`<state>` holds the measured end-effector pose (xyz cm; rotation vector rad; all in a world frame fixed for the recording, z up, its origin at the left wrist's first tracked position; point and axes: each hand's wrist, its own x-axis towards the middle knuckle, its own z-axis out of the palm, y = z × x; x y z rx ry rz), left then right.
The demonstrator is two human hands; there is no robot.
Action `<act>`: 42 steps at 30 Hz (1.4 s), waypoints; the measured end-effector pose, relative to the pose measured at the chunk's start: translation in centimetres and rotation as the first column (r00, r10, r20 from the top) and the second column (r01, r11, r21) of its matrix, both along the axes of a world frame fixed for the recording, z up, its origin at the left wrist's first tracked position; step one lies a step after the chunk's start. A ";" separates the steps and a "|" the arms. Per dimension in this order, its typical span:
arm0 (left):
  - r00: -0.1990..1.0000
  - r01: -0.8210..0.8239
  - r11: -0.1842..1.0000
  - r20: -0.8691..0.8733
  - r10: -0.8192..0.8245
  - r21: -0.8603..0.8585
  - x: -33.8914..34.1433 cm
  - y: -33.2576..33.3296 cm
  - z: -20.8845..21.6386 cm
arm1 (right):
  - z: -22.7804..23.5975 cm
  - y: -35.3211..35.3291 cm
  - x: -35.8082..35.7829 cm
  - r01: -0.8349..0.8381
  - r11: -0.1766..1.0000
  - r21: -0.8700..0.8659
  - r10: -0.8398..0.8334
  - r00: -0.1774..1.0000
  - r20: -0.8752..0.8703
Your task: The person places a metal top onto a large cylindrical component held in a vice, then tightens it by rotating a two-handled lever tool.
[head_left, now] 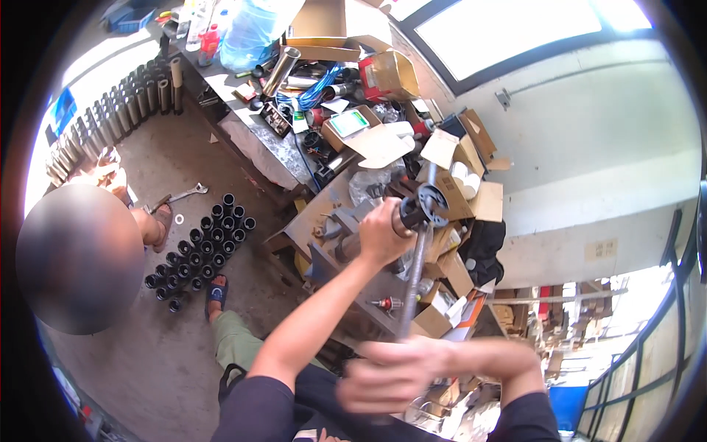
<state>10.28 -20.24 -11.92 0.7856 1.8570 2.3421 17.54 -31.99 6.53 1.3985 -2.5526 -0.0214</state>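
My left hand point(384, 234) is closed around a black ring-shaped metal fitting point(418, 209) with notches in its open end. A long grey metal bar point(417, 276) crosses at this fitting and slants down toward me. At the bar's lower end is my right hand point(398, 372), smeared by motion, so whether its fingers grip the bar cannot be made out. Just left of my left hand, a grey bench vise point(340, 219) stands on the workbench point(300, 230), partly hidden behind my hand and forearm.
Open cardboard boxes point(471, 173) crowd the bench's right side, with a blue cable coil point(320, 90) farther off. On the floor at left stand several short black tubes point(195, 258), near a wrench point(190, 193) and a crouching person point(81, 258). Long metal tubes point(110, 121) stand behind.
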 end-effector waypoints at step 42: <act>0.819 -0.517 -0.001 -0.494 -0.293 -0.856 3.6 -8.1 14.6 | -12.8 49.4 -13.9 0.543 -0.826 -0.152 0.549 0.836 0.003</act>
